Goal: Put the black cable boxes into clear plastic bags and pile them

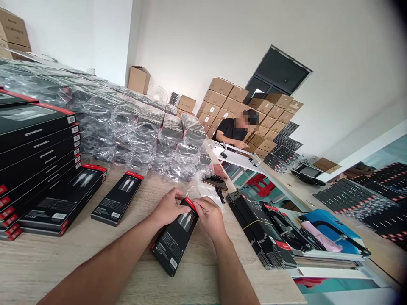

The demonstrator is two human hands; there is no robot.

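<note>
On my feed, both hands were at the red end of a black retail box (173, 243), which lay between the forearms at the tabletop (197, 279), red end pointing away. My left hand (170, 207) had its grip clamped there, thumb on the printed face; my right hand (210, 214) pinched the opposite corner. I judged the step to be handling that end's closure, though I couldn't tell whether opening or shutting it. The next move, I reckoned, called for a steady left hold while the right fingertips worked the edge.
</note>
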